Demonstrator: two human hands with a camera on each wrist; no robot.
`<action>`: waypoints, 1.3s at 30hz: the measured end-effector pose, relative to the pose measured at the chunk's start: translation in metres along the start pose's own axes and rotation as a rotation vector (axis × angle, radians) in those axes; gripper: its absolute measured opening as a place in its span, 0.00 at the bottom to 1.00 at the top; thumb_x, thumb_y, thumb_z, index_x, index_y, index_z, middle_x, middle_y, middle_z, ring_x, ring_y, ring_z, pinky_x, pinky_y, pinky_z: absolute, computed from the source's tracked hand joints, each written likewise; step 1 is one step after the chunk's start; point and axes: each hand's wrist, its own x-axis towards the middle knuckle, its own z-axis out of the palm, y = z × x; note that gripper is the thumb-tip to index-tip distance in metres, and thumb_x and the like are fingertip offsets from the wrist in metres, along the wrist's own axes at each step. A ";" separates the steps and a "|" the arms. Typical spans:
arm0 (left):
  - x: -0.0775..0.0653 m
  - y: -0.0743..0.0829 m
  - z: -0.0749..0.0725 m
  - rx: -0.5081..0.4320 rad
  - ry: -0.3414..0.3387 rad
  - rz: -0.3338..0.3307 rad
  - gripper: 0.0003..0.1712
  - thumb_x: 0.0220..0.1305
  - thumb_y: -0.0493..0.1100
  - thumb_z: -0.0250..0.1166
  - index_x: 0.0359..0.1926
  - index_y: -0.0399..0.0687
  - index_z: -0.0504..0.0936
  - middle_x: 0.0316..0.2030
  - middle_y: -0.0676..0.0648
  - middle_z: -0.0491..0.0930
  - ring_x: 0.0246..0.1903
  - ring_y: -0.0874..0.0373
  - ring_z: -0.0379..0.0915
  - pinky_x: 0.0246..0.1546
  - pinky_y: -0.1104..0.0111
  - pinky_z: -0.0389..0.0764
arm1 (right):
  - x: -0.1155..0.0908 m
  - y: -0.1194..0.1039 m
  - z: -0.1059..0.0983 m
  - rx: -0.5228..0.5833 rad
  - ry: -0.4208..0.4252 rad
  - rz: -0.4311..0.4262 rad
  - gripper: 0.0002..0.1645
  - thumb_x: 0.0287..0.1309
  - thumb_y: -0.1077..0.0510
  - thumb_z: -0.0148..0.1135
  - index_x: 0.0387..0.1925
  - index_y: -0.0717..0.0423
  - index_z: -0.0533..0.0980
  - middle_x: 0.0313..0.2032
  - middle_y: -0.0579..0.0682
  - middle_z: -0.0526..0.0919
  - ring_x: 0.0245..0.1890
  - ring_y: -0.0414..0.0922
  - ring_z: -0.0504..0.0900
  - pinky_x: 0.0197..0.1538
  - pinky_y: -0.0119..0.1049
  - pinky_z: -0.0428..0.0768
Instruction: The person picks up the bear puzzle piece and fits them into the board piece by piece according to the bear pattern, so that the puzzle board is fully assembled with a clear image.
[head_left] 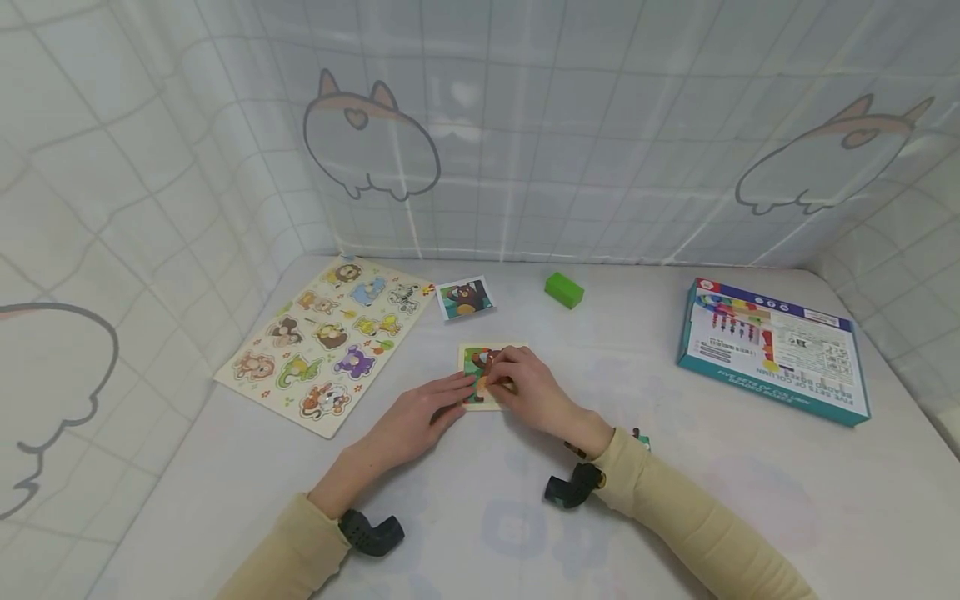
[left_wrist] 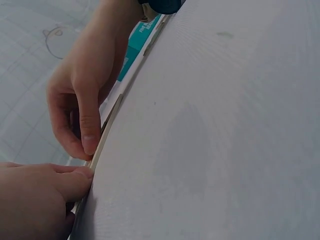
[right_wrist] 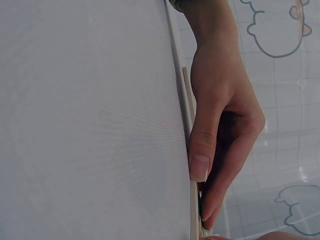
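A small wooden bear puzzle board (head_left: 468,407) lies flat in the middle of the table, its green, brown and orange picture partly covered by fingers. My left hand (head_left: 416,421) holds the board at its left side; in the right wrist view the left thumb (right_wrist: 200,167) presses its edge while the fingers reach over the top. Over the board's right part, my right hand (head_left: 534,390) bends its fingers, with thumb and fingertips (left_wrist: 89,145) pinched together low at the board. The brown puzzle piece (head_left: 490,364) at those fingertips is mostly hidden.
A large animal peg board (head_left: 285,404) lies at the left. Behind the puzzle stand a bear picture card (head_left: 466,298) and a green block (head_left: 564,289). A teal toy box (head_left: 776,350) is at the right. Loose pieces (head_left: 642,440) show beside the right wrist.
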 end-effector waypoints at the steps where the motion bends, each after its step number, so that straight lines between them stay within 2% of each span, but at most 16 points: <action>1: 0.000 0.000 0.000 0.003 -0.002 -0.001 0.23 0.74 0.47 0.60 0.67 0.54 0.76 0.69 0.55 0.71 0.71 0.58 0.63 0.69 0.58 0.71 | 0.000 0.000 0.000 0.002 0.000 -0.001 0.04 0.61 0.65 0.68 0.32 0.53 0.83 0.42 0.49 0.80 0.47 0.48 0.76 0.53 0.44 0.80; 15: 0.000 0.002 -0.001 0.010 -0.032 -0.005 0.24 0.75 0.46 0.57 0.70 0.52 0.73 0.71 0.53 0.68 0.73 0.57 0.60 0.70 0.57 0.69 | 0.000 0.000 0.001 -0.019 0.026 -0.030 0.04 0.61 0.67 0.67 0.31 0.57 0.82 0.41 0.51 0.80 0.45 0.49 0.76 0.50 0.43 0.81; 24: 0.000 0.003 -0.002 0.038 -0.083 0.004 0.24 0.75 0.43 0.57 0.69 0.51 0.73 0.71 0.52 0.67 0.74 0.55 0.57 0.70 0.56 0.68 | 0.001 -0.002 0.000 -0.017 0.036 -0.034 0.04 0.61 0.67 0.67 0.31 0.57 0.82 0.40 0.51 0.80 0.43 0.49 0.76 0.48 0.43 0.80; 30: 0.001 0.004 -0.001 -0.014 -0.060 -0.027 0.24 0.75 0.45 0.57 0.69 0.54 0.73 0.70 0.53 0.69 0.73 0.57 0.59 0.70 0.57 0.68 | 0.002 0.001 -0.007 0.011 -0.046 -0.022 0.02 0.62 0.63 0.67 0.36 0.55 0.83 0.42 0.50 0.81 0.46 0.48 0.76 0.51 0.43 0.79; 35: 0.001 0.004 0.000 -0.031 -0.049 -0.038 0.24 0.74 0.46 0.58 0.69 0.57 0.74 0.70 0.54 0.70 0.73 0.58 0.60 0.71 0.56 0.68 | -0.004 0.003 -0.024 0.101 -0.114 0.038 0.10 0.63 0.59 0.68 0.46 0.53 0.83 0.48 0.48 0.82 0.51 0.46 0.77 0.56 0.45 0.78; 39: 0.001 0.004 -0.001 -0.046 -0.048 -0.055 0.24 0.74 0.46 0.59 0.69 0.59 0.74 0.70 0.55 0.70 0.72 0.57 0.61 0.70 0.55 0.68 | -0.015 0.011 -0.035 0.093 -0.108 0.056 0.13 0.62 0.58 0.69 0.48 0.54 0.83 0.48 0.47 0.82 0.52 0.46 0.78 0.57 0.46 0.79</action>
